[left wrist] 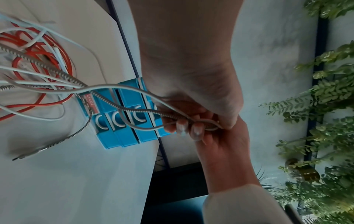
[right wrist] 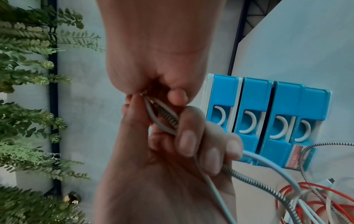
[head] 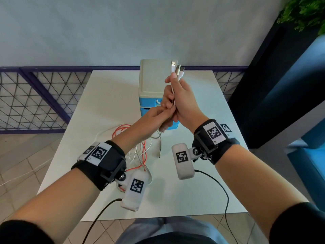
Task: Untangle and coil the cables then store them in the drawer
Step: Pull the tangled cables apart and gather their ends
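My right hand (head: 181, 97) is raised above the table and grips a white cable (left wrist: 114, 87) and a braided cable (left wrist: 118, 106) just below their USB plugs (head: 175, 67), which stick up out of the fist. My left hand (head: 156, 117) sits right beneath it with its fingers curled round the same two cables. Both strands run down into a tangle (head: 139, 152) of white, braided and orange cable (head: 144, 152) on the table. The braided cable's other plug (head: 160, 153) lies loose on the tabletop. Behind the hands stands the blue drawer unit (head: 151, 81), its drawers closed.
The white table (head: 193, 191) has bare surface at the front and right. A purple mesh railing (head: 35, 99) runs behind and to the left of it. Green plants (left wrist: 325, 106) hang on the wall to the right. Black leads (head: 226, 199) trail from the wrist cameras.
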The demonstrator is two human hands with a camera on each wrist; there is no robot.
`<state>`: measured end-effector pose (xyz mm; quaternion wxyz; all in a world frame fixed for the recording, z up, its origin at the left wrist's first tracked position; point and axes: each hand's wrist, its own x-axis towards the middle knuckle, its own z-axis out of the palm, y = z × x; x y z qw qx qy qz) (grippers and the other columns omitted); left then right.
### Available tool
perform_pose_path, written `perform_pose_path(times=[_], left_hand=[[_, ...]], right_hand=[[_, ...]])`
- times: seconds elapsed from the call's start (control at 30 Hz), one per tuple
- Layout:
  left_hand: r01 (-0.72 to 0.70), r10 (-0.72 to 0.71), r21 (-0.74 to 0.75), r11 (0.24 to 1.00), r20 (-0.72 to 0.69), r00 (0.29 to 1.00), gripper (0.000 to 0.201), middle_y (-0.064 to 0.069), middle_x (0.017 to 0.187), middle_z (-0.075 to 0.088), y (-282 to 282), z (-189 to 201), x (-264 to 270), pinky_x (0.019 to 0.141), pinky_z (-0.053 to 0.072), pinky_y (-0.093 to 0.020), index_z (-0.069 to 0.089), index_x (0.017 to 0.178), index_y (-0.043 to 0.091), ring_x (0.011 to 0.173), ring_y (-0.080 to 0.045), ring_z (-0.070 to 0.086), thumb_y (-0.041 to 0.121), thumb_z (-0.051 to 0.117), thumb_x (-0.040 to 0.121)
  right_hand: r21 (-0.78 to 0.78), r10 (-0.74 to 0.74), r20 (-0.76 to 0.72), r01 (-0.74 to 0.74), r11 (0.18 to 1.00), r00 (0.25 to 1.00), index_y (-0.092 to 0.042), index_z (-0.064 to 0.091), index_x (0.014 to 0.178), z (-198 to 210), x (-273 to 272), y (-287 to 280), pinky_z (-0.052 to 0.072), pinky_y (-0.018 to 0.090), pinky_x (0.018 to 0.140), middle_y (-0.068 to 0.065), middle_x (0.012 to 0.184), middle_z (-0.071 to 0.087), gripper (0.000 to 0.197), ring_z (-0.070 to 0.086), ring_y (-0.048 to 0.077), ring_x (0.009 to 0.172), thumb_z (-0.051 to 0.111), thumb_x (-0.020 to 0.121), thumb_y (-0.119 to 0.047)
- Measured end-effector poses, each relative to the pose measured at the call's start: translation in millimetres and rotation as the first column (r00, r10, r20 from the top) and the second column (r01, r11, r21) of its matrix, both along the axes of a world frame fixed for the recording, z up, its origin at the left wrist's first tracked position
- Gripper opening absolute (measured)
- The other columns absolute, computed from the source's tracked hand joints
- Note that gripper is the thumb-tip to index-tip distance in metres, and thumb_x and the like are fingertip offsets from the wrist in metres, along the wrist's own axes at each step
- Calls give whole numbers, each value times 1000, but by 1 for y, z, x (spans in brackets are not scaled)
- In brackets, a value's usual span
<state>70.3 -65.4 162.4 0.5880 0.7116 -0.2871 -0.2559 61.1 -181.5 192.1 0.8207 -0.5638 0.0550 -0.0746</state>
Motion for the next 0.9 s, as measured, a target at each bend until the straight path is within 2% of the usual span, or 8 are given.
perform_pose_path(times=[0.13, 0.2, 0.3, 0.47, 0.6, 0.7, 0.8, 0.9], left_hand=[[10, -10, 0, 1000, -23, 1000, 41, 3, 52, 40, 1, -7, 8, 55, 30, -21, 51, 67, 13, 51, -12, 34, 31, 37, 102], [-4, 4, -7, 1000, -27, 1000, 41, -2, 56, 49, 3, -11, 12, 65, 39, -21, 52, 68, 9, 59, -15, 46, 26, 36, 102], [26, -28, -34, 999, -56, 998, 44, -10, 57, 53, 5, -16, 18, 80, 44, -35, 53, 65, 9, 68, -23, 52, 26, 35, 101], [22, -23, -15, 1000, -148, 989, 47, 3, 47, 33, 13, -20, 22, 48, 33, -18, 51, 64, 15, 44, -11, 29, 47, 38, 94], [-42, 46, 30, 999, -172, 984, 45, 8, 44, 31, 17, -29, 25, 41, 20, -19, 49, 61, 14, 39, -7, 22, 49, 45, 88], [-124, 125, 198, 972, 8, 992, 52, 6, 41, 33, 30, -52, 37, 43, 23, -23, 41, 50, 16, 37, -12, 25, 56, 55, 82], [-292, 92, 505, 812, 383, 919, 53, 1, 48, 46, 63, -90, 44, 52, 37, -32, 55, 57, 17, 45, -18, 44, 64, 55, 82], [-400, 144, 529, 749, 459, 877, 33, 1, 48, 47, 98, -117, 43, 54, 37, -32, 66, 70, 30, 50, -13, 49, 53, 53, 89]], right_hand=[[42, 27, -17, -27, 999, 999, -11, 43, 91, -7, 9, 2, 37, 27, 51, -3, 55, 35, 20, 37, 12, 42, 43, 102, -28], [-1, 32, -32, -32, 999, 999, -11, 43, 92, -11, 13, 3, 42, 26, 53, -1, 56, 44, 20, 46, 15, 49, 43, 102, -28], [-11, 34, -41, -34, 999, 999, -10, 43, 96, -13, 15, 8, 49, 26, 51, 3, 57, 53, 19, 56, 19, 50, 41, 103, -28], [117, 20, -22, -18, 993, 1000, -11, 45, 98, -13, 21, 8, 36, 21, 37, 0, 55, 33, 19, 32, 11, 38, 37, 104, -27], [150, 36, -39, -29, 988, 999, -13, 47, 97, -20, 22, 13, 24, 17, 36, -3, 57, 27, 19, 24, 9, 41, 37, 104, -27], [232, -28, -45, 38, 972, 999, -15, 45, 88, -22, 25, 8, 24, 16, 35, -5, 54, 27, 22, 23, 8, 40, 34, 105, -24], [301, -83, -64, 99, 948, 994, -17, 43, 82, -14, 29, -11, 15, 15, 34, -9, 50, 28, 26, 20, 5, 38, 32, 105, -24], [270, -103, -73, 119, 956, 992, -18, 44, 81, -7, 28, -25, 12, 16, 36, -9, 50, 26, 27, 17, 6, 39, 33, 104, -23]])
